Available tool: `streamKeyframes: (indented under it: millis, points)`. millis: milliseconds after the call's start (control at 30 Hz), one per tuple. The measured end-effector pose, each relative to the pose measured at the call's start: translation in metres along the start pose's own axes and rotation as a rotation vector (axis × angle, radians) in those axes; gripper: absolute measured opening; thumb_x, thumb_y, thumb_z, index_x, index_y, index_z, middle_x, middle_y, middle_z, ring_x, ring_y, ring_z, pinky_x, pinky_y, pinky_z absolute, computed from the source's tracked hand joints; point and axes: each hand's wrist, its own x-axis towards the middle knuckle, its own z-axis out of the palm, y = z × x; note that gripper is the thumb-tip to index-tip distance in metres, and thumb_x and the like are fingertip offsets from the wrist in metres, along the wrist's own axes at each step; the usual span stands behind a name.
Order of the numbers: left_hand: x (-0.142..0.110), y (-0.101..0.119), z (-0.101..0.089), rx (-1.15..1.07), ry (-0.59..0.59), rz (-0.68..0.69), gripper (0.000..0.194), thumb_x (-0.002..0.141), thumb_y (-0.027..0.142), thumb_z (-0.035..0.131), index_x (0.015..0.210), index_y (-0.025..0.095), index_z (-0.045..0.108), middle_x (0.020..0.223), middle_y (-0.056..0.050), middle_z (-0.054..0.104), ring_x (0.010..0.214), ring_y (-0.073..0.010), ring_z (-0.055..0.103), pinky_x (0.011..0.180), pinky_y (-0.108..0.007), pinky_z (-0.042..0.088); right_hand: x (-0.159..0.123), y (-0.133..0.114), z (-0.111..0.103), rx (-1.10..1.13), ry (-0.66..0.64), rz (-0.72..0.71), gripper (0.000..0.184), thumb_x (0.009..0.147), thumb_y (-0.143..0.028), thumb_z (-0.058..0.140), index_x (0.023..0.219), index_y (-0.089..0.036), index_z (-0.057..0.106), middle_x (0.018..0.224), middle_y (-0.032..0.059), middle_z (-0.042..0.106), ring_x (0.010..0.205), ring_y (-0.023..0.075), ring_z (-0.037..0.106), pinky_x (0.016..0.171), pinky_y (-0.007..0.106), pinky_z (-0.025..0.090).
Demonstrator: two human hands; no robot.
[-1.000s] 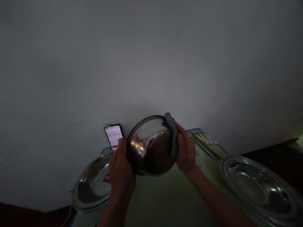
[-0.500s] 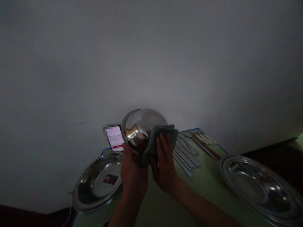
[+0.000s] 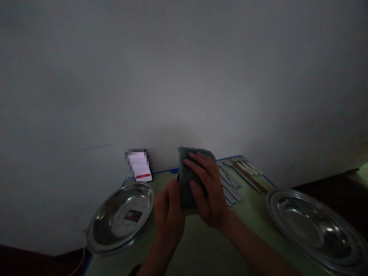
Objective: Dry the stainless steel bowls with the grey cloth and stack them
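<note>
My right hand [image 3: 208, 193] presses a folded grey cloth [image 3: 186, 168] over something held just above the green table [image 3: 201, 249]. My left hand [image 3: 169, 214] is curled on the near left side of that same thing. Hands and cloth hide nearly all of it; earlier frames show a steel bowl there. Only a dim edge shows under the cloth. Both hands are close together near the table's middle, in front of the wall.
A shallow steel plate [image 3: 120, 218] lies at the left, a larger one [image 3: 316, 230] at the right. A phone [image 3: 140, 168] leans on the wall. Several spoons [image 3: 230, 186] and chopsticks [image 3: 248, 175] lie at the back right.
The bowl turned and dropped lower, going from plainly seen to hidden behind cloth and hands. My right hand slid with the cloth from the bowl's right rim across its near side.
</note>
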Motion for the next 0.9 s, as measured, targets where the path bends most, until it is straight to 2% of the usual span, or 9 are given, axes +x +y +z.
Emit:
streamKeyframes:
  millis: [100, 200, 300, 433, 500, 667, 767, 833, 900]
  points:
    - [0.0, 0.001, -0.004, -0.028, -0.075, 0.028, 0.036, 0.076, 0.046, 0.052, 0.048, 0.023, 0.048, 0.044, 0.002, 0.042, 0.043, -0.0138, 0.04, 0.043, -0.026, 0.033, 0.001, 0.013, 0.003, 0.16, 0.072, 0.197, 0.039, 0.096, -0.03, 0.033, 0.133, -0.025, 0.046, 0.138, 0.0062, 0.049, 0.13, 0.0212, 0.044, 0.11, 0.048, 0.035]
    - [0.004, 0.007, -0.003, -0.082, 0.061, -0.154, 0.042, 0.08, 0.046, 0.05, 0.046, 0.024, 0.042, 0.043, 0.004, 0.039, 0.042, -0.0123, 0.037, 0.041, -0.025, 0.032, -0.005, 0.027, 0.008, 0.22, 0.189, 0.332, 0.039, 0.098, -0.03, 0.03, 0.133, -0.025, 0.046, 0.132, 0.0069, 0.056, 0.124, 0.0203, 0.05, 0.104, 0.047, 0.042]
    - [0.017, 0.009, -0.006, -0.086, 0.246, -0.298, 0.039, 0.085, 0.041, 0.047, 0.051, 0.023, 0.047, 0.047, 0.003, 0.048, 0.046, -0.0128, 0.044, 0.043, -0.024, 0.037, -0.014, 0.025, 0.013, 0.119, 0.17, 0.098, 0.042, 0.094, -0.026, 0.035, 0.136, -0.025, 0.043, 0.139, 0.0073, 0.05, 0.13, 0.0234, 0.045, 0.107, 0.052, 0.038]
    - [0.032, 0.007, -0.014, 0.013, 0.375, -0.398, 0.034, 0.086, 0.04, 0.049, 0.061, 0.021, 0.061, 0.055, 0.0, 0.061, 0.056, -0.0157, 0.056, 0.052, -0.025, 0.044, -0.016, 0.01, 0.015, -0.054, -0.092, -0.301, 0.053, 0.091, -0.026, 0.041, 0.143, -0.022, 0.034, 0.142, 0.0089, 0.048, 0.136, 0.024, 0.038, 0.11, 0.05, 0.035]
    - [0.032, 0.008, -0.015, -0.014, 0.335, -0.402, 0.039, 0.087, 0.045, 0.047, 0.058, 0.021, 0.06, 0.055, -0.001, 0.061, 0.054, -0.0159, 0.055, 0.05, -0.026, 0.043, -0.012, 0.01, 0.011, -0.065, -0.124, -0.295, 0.055, 0.091, -0.031, 0.042, 0.145, -0.024, 0.031, 0.147, 0.008, 0.043, 0.139, 0.0251, 0.033, 0.111, 0.05, 0.033]
    - [0.022, 0.021, -0.009, -0.124, 0.253, -0.411, 0.046, 0.089, 0.047, 0.04, 0.048, 0.024, 0.043, 0.042, 0.003, 0.042, 0.037, -0.0123, 0.038, 0.038, -0.026, 0.033, -0.008, 0.021, 0.004, -0.025, -0.035, 0.023, 0.062, 0.094, -0.034, 0.034, 0.15, -0.02, 0.014, 0.158, 0.0091, 0.018, 0.144, 0.0281, 0.019, 0.114, 0.057, 0.024]
    - [0.023, 0.021, -0.011, -0.095, 0.251, -0.397, 0.046, 0.087, 0.042, 0.043, 0.045, 0.024, 0.04, 0.041, 0.004, 0.039, 0.038, -0.0121, 0.037, 0.039, -0.026, 0.033, -0.01, 0.009, 0.004, -0.098, -0.165, -0.151, 0.068, 0.091, -0.039, 0.038, 0.151, -0.019, 0.013, 0.158, 0.0103, 0.017, 0.144, 0.0308, 0.017, 0.114, 0.06, 0.022]
    - [0.025, 0.015, -0.013, -0.09, 0.208, -0.332, 0.044, 0.086, 0.043, 0.046, 0.046, 0.023, 0.045, 0.044, 0.003, 0.043, 0.043, -0.013, 0.041, 0.043, -0.026, 0.037, -0.009, -0.002, 0.003, -0.146, -0.242, -0.26, 0.066, 0.089, -0.04, 0.044, 0.149, -0.025, 0.021, 0.157, 0.0076, 0.023, 0.144, 0.0307, 0.019, 0.114, 0.058, 0.02]
    - [0.024, 0.009, -0.014, -0.089, 0.138, -0.246, 0.043, 0.084, 0.047, 0.048, 0.049, 0.023, 0.049, 0.048, 0.002, 0.047, 0.047, -0.0139, 0.044, 0.044, -0.026, 0.04, -0.005, -0.009, -0.002, -0.161, -0.244, -0.257, 0.058, 0.088, -0.04, 0.047, 0.143, -0.029, 0.033, 0.155, 0.0043, 0.028, 0.143, 0.0303, 0.02, 0.115, 0.058, 0.018]
